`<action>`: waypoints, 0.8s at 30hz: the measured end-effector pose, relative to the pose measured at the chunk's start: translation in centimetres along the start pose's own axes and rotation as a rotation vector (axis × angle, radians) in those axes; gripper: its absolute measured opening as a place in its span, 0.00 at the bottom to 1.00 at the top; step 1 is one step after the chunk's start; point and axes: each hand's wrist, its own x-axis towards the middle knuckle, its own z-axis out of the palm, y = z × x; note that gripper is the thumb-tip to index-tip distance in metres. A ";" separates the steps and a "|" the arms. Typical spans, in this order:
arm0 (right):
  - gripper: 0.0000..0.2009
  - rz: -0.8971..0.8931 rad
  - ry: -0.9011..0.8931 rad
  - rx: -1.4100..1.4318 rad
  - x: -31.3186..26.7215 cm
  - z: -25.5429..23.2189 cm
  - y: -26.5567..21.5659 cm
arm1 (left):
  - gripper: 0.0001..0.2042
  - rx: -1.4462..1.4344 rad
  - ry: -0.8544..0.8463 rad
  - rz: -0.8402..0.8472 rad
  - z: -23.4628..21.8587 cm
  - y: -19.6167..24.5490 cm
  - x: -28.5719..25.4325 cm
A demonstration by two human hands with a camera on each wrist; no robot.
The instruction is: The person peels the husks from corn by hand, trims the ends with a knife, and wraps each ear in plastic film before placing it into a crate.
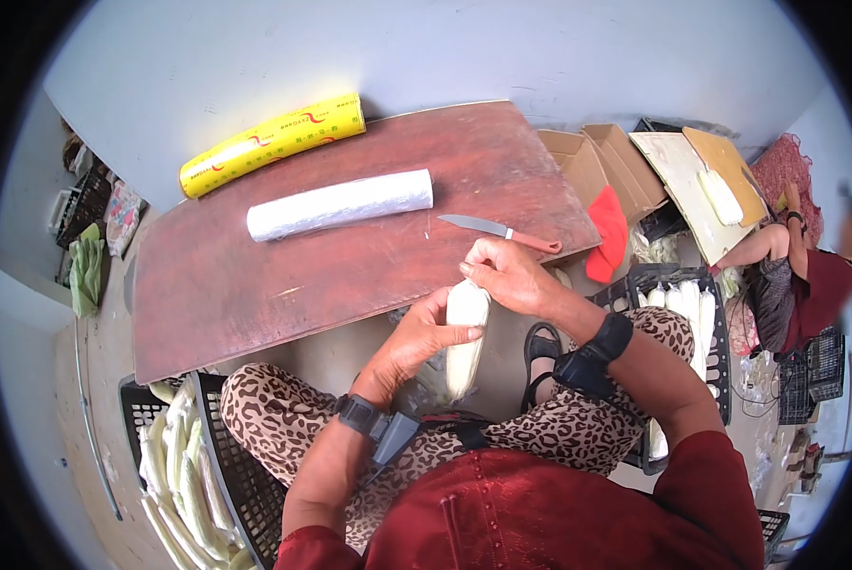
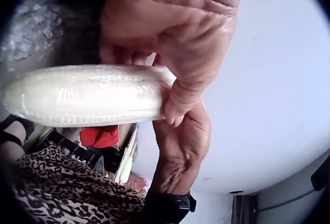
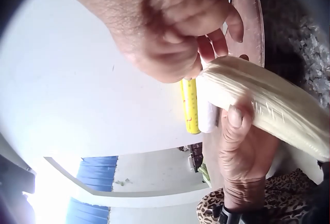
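Observation:
A pale ear of corn [image 1: 466,344] stands nearly upright between both hands, over the lap at the table's front edge. Clear film is stretched round it, and rows of kernels show through in the left wrist view [image 2: 77,98]. My left hand [image 1: 414,340] grips the corn's side, thumb across the front and fingers behind. At its upper end, my right hand [image 1: 513,277] pinches with curled fingers; in the right wrist view those fingertips are right at the wrapped tip. A knife [image 1: 502,231] with an orange-red handle lies on the table just beyond the right hand.
On the reddish table [image 1: 255,294] lie a white film roll [image 1: 340,204] and a yellow roll [image 1: 274,144]. Black crates hold unwrapped corn [image 1: 183,465] at left and wrapped ears [image 1: 701,323] at right. A red cloth [image 1: 608,236] hangs near cardboard boxes. Another person [image 1: 811,294] sits at far right.

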 end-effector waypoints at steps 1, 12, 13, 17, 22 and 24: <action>0.10 0.028 -0.001 0.019 0.0 -0.2 -0.3 | 0.26 0.008 0.033 0.022 0.4 0.2 0.0; 0.09 0.167 0.021 0.535 -0.6 0.1 -1.1 | 0.24 0.202 0.191 0.215 1.6 0.6 0.0; 0.08 0.122 0.048 0.554 -0.5 0.3 -1.3 | 0.24 0.149 0.184 0.212 1.9 0.8 -0.1; 0.07 -0.077 0.039 0.300 -0.1 -0.1 -1.1 | 0.23 -0.047 0.154 0.200 1.6 1.1 0.0; 0.15 -0.058 0.032 0.026 0.0 -0.5 -1.8 | 0.19 -0.296 0.094 0.115 1.3 1.3 0.4; 0.17 -0.105 -0.046 0.079 0.0 -0.8 -2.3 | 0.19 -0.359 0.083 0.096 1.0 1.5 0.5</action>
